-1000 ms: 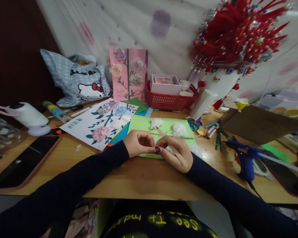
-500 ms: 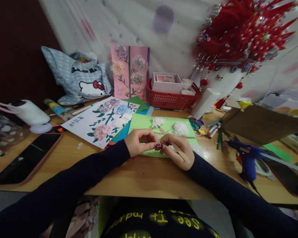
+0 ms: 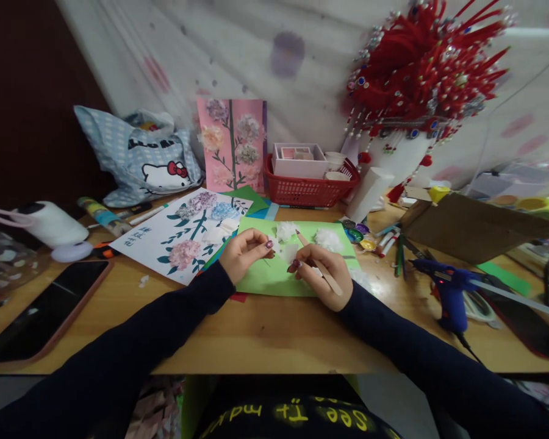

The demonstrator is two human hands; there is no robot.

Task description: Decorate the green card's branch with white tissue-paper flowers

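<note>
My left hand is closed in a pinch over the left part of a light green sheet, with a small translucent white paper piece at its fingertips. Facing it, my right hand pinches another thin white paper piece. A slim beige stick with a dark pointed tip lies through the right hand's fingers, tip upward. On the green sheet behind the hands sit two fluffy white paper flowers, one near the stick's tip and the other farther right.
A white sheet with paper flowers lies left, and a pink flower picture stands behind. A red basket is at the back. Blue glue gun, markers and cardboard are right; a phone is left.
My hands have moved apart from touching fingertips, the left one shifting leftward. White paper pieces now show between them. The stick stays in my right hand, and the view has shifted slightly.
</note>
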